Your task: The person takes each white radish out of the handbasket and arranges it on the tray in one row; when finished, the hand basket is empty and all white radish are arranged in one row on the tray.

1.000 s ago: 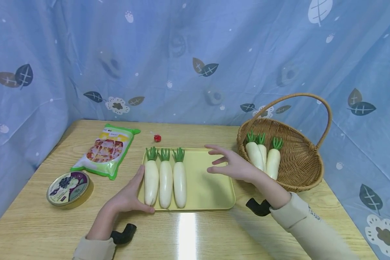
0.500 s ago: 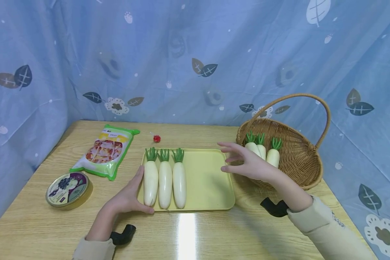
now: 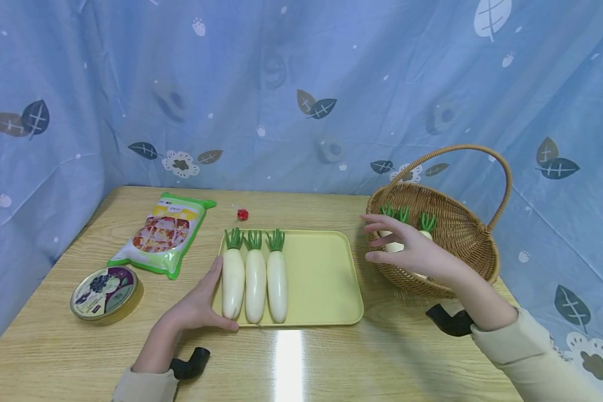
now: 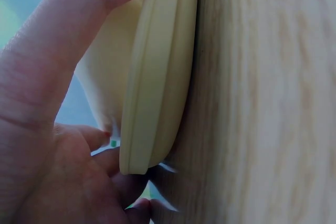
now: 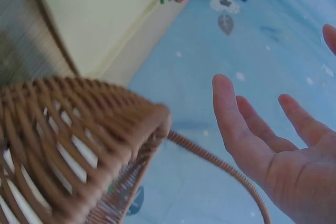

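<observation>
At far left on a wood-grain worktop (image 3: 357, 365), a round tin (image 3: 104, 292) with a fruit label; just beyond it, a green-edged food packet (image 3: 163, 231). Next, the left hand (image 3: 200, 306) at the near-left corner of a yellow tray (image 3: 324, 279), grip spread and relaxed, thumb against the near rim, fingers along the left side, apparently to steady it. In the tray's left half, three white radishes (image 3: 255, 285) side by side, long axes running near to far, leafy green tops pointing to the far side, rounded ends toward the near rim. Beyond the tray, a red object (image 3: 243, 214), too small to identify. Farther right, the right hand (image 3: 412, 250) above the left part of a wicker basket (image 3: 467, 251), fingers apart and gently bent, grip holding nothing. In the basket, three more radishes (image 3: 426, 222), tops also pointing far; bodies mostly covered, exact tilt hard to tell. Step in hand, by judgement: a reach for one basket radish. Next move, by judgement: lower past the rim, grasp one body, avoid disturbing its neighbours.
</observation>
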A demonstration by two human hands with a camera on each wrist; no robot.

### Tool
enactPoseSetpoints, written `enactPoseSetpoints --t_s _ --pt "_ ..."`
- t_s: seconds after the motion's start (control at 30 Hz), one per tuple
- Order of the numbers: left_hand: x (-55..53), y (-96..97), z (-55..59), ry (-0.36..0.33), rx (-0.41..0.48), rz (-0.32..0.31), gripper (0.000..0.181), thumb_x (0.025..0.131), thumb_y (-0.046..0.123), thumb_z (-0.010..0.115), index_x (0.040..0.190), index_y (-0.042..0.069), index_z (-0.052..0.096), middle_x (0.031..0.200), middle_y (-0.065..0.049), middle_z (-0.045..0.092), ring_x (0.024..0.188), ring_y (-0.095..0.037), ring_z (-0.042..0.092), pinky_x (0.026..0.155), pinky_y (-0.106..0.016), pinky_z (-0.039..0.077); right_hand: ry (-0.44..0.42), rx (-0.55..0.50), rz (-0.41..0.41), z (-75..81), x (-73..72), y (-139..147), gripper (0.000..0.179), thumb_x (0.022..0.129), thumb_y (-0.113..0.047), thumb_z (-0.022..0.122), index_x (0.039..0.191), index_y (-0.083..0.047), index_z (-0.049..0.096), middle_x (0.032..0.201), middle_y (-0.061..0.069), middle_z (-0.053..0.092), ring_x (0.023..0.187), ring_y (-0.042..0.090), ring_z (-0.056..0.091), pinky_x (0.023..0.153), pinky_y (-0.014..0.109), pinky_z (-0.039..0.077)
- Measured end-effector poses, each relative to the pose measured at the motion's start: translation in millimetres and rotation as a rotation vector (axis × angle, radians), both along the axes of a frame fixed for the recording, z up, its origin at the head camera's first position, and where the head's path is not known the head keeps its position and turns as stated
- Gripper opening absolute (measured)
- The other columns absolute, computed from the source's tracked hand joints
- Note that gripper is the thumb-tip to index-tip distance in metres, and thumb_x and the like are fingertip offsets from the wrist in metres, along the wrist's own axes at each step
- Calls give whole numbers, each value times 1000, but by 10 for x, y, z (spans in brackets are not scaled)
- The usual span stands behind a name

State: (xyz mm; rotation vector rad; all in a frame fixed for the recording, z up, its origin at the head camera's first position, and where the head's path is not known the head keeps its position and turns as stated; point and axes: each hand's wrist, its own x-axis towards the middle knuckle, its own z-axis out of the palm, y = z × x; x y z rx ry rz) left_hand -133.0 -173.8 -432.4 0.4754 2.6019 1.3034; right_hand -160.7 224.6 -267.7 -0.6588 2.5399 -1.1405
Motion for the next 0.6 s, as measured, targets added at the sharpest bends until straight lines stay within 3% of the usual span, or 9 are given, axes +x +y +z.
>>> enactPoseSetpoints --t_s 0.27,0.6 --pt "11 -4 6 -5 18 1 143 48 37 89 142 -5 -10 148 -26 -9 135 -42 -3 106 -57 7 7 8 8 78 -6 125 67 86 -24 64 143 -15 29 138 19 37 115 38 47 87 49 45" --pt "22 10 32 -17 13 4 143 48 38 89 142 -5 -10 148 -26 -9 135 -42 -3 106 -56 7 38 90 -35 100 -99 319 69 86 -27 65 143 -15 28 136 17 40 112 35 51 86 50 44"
